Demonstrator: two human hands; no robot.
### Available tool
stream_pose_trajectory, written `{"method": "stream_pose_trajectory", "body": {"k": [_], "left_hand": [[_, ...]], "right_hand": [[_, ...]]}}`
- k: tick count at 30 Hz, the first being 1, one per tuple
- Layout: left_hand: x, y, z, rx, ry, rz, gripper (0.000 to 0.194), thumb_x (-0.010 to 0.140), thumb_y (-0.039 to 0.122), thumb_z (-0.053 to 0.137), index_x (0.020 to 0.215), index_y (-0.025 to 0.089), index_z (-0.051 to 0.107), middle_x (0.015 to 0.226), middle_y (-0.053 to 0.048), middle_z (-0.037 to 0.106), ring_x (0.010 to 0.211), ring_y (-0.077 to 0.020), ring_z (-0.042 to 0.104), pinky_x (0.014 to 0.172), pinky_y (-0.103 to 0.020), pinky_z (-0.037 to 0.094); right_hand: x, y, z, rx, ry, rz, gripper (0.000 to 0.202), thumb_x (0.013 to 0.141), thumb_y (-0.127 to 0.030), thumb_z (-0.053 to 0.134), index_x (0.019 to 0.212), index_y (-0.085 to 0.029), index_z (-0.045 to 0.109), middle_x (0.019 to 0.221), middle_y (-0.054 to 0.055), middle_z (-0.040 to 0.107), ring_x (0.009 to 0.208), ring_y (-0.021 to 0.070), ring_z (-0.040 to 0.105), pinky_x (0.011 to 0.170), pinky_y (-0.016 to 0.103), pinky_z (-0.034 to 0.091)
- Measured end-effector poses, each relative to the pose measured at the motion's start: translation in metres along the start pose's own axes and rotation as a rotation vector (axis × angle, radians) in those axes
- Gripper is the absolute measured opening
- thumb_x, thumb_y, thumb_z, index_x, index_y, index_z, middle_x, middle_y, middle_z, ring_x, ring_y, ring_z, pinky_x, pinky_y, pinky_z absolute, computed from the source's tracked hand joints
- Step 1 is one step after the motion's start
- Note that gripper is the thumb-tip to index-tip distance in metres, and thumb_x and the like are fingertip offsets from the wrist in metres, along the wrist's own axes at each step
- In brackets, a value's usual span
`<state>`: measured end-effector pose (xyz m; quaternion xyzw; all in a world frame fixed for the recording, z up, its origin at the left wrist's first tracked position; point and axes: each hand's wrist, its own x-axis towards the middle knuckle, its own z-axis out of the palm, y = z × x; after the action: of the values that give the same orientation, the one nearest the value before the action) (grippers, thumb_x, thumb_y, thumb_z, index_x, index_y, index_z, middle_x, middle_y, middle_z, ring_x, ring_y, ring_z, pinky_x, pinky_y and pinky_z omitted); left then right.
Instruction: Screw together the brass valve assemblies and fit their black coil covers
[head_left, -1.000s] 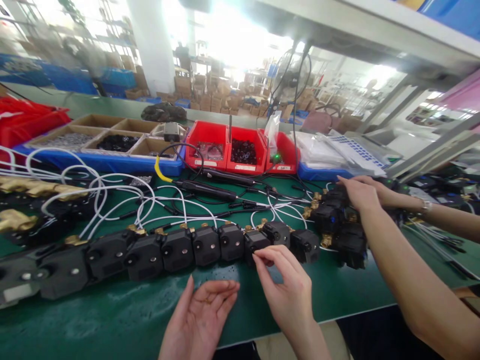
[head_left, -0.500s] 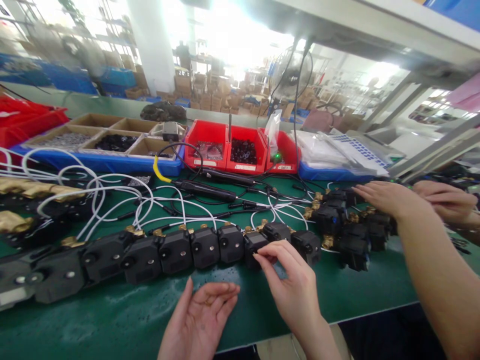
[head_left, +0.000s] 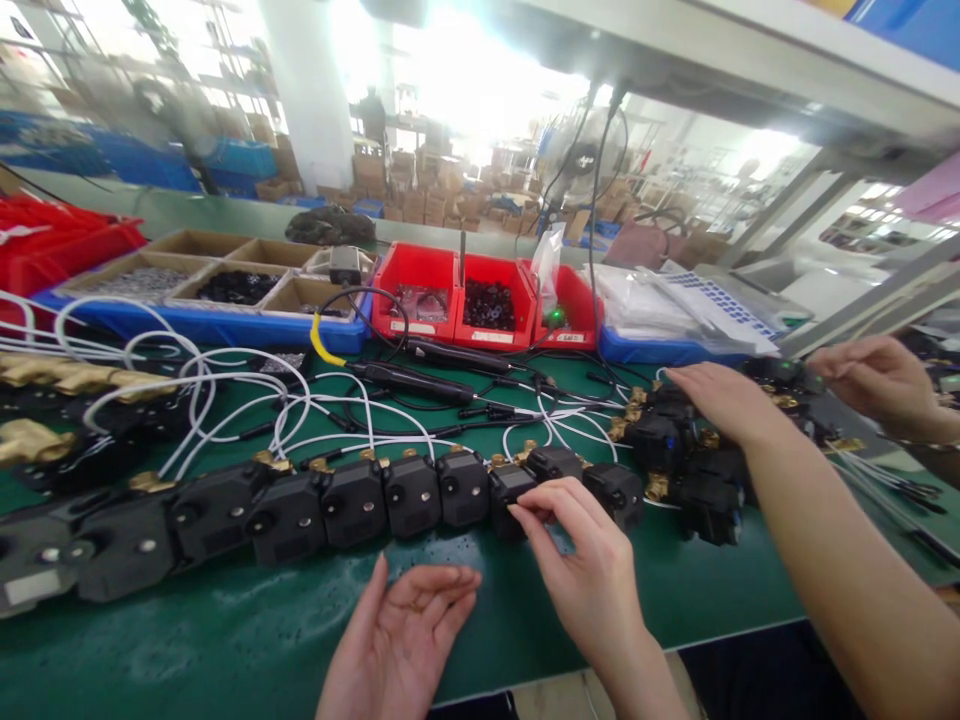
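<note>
Black housing [head_left: 502, 492] lies left and far of the right hand [head_left: 589, 545], fingertips pinched close, hold unclear; left hand [head_left: 405, 625] cupped, seemingly empty.

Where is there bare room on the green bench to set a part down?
Largest: the green bench in front of the black units, left of the left hand, only specks there. A smaller patch lies between the right hand and a co-worker's forearm. Crowded: behind the row, with white cables and black tools; far right, around the co-worker's hands.
</note>
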<state>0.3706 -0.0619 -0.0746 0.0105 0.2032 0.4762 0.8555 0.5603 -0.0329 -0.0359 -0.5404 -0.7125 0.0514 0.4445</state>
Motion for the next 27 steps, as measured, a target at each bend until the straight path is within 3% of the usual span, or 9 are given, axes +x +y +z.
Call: {"method": "stream_pose_trajectory", "body": {"k": [4, 7, 11, 16, 20, 23, 27], "left_hand": [[0.0, -0.001, 0.002, 0.005, 0.003, -0.004, 0.044, 0.1, 0.03, 0.044, 0.092, 0.004, 0.078, 0.104, -0.018, 0.075, 0.11, -0.0271, 0.068, 0.106, -0.036, 0.05], [0.0, -0.002, 0.005, -0.004, -0.022, -0.007, 0.037, 0.097, 0.031, 0.053, 0.091, 0.004, 0.078, 0.103, -0.017, 0.076, 0.109, -0.0258, 0.069, 0.105, -0.034, 0.05], [0.002, -0.004, 0.012, 0.014, -0.057, -0.042, 0.036, 0.094, 0.037, 0.058, 0.096, 0.006, 0.078, 0.107, -0.016, 0.075, 0.106, -0.0229, 0.069, 0.1, -0.028, 0.051], [0.01, -0.011, 0.021, 0.038, 0.013, -0.024, 0.051, 0.102, 0.036, 0.037, 0.093, 0.007, 0.079, 0.107, -0.016, 0.075, 0.107, -0.0213, 0.069, 0.099, -0.028, 0.051], [0.013, -0.018, 0.028, 0.059, -0.015, -0.047, 0.044, 0.098, 0.038, 0.049, 0.089, 0.007, 0.079, 0.102, -0.014, 0.077, 0.102, -0.0205, 0.069, 0.098, -0.027, 0.051], [0.013, -0.02, 0.032, 0.081, -0.034, -0.072, 0.036, 0.087, 0.042, 0.067, 0.091, 0.008, 0.079, 0.104, -0.013, 0.076, 0.104, -0.0209, 0.068, 0.099, -0.026, 0.05], [0.012, -0.019, 0.031, 0.115, -0.038, -0.084, 0.038, 0.083, 0.044, 0.072, 0.093, 0.008, 0.078, 0.106, -0.014, 0.076, 0.107, -0.0231, 0.067, 0.101, -0.028, 0.049]], "right_hand": [[0.0, -0.005, -0.004, -0.013, 0.038, -0.021, 0.009, 0.092, -0.009, 0.06, 0.088, -0.017, 0.06, 0.086, 0.0, 0.058, 0.081, 0.0068, 0.055, 0.075, 0.015, 0.045], [-0.009, -0.021, -0.004, 0.009, 0.052, -0.057, 0.01, 0.092, -0.007, 0.059, 0.094, -0.017, 0.061, 0.09, 0.001, 0.058, 0.085, 0.0068, 0.057, 0.078, 0.014, 0.046], [-0.036, -0.046, 0.02, 0.021, -0.132, -0.218, 0.017, 0.099, -0.015, 0.046, 0.091, -0.015, 0.061, 0.083, 0.003, 0.059, 0.077, 0.0104, 0.055, 0.069, 0.018, 0.047], [-0.059, -0.051, 0.05, -0.211, -0.004, -0.329, 0.034, 0.097, -0.007, 0.035, 0.072, -0.012, 0.058, 0.069, 0.005, 0.053, 0.066, 0.0141, 0.047, 0.061, 0.025, 0.041], [-0.055, -0.047, 0.043, -0.294, -0.011, -0.376, 0.036, 0.093, -0.002, 0.033, 0.064, -0.013, 0.053, 0.066, 0.006, 0.049, 0.065, 0.0165, 0.045, 0.064, 0.027, 0.043], [-0.049, -0.046, 0.033, -0.307, -0.036, -0.39, 0.04, 0.093, -0.001, 0.026, 0.075, -0.015, 0.059, 0.065, 0.005, 0.049, 0.064, 0.0164, 0.046, 0.069, 0.027, 0.049], [-0.04, -0.04, 0.01, 0.014, 0.009, -0.236, 0.024, 0.096, -0.009, 0.042, 0.092, -0.016, 0.064, 0.078, 0.005, 0.058, 0.07, 0.0103, 0.054, 0.066, 0.019, 0.049]]}}
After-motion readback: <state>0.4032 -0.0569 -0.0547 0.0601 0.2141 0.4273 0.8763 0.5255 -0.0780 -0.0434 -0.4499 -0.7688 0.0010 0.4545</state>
